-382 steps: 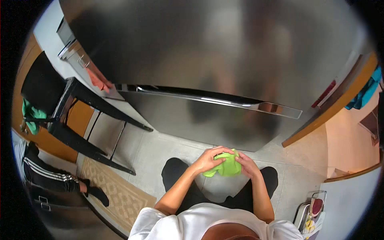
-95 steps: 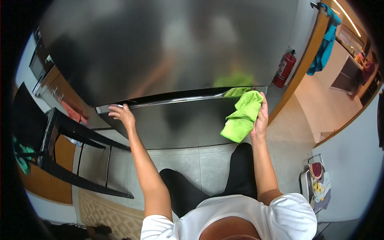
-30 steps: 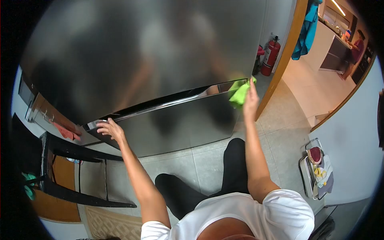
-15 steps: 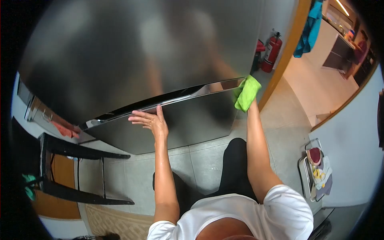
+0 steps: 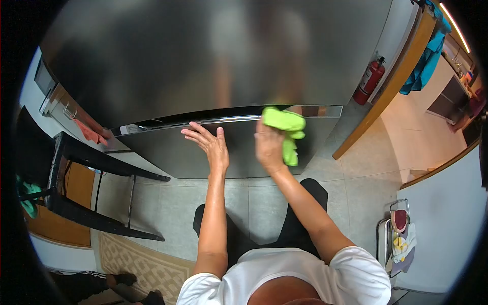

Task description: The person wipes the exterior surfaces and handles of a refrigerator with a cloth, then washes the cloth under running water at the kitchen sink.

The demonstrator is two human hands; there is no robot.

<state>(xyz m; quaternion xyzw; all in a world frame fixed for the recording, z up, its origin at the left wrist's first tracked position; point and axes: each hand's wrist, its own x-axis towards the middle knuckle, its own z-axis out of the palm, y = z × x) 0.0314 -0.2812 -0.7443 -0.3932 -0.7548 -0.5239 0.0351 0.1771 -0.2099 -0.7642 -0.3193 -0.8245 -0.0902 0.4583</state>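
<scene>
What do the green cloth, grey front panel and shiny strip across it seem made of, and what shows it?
Green cloth: soft fabric, perhaps microfibre, matte, with limp folds. Grey front panel: likely metal, satin finish, giving blurred reflections. Shiny strip: polished metal or chromed plastic; bright highlights fit either.

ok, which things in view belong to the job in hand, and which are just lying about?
Job:
right hand, holding green cloth
left hand, open by the handle strip
steel front

Just about (judging by position):
fire extinguisher
black chair
patterned rug
hanging blue cloth
</scene>
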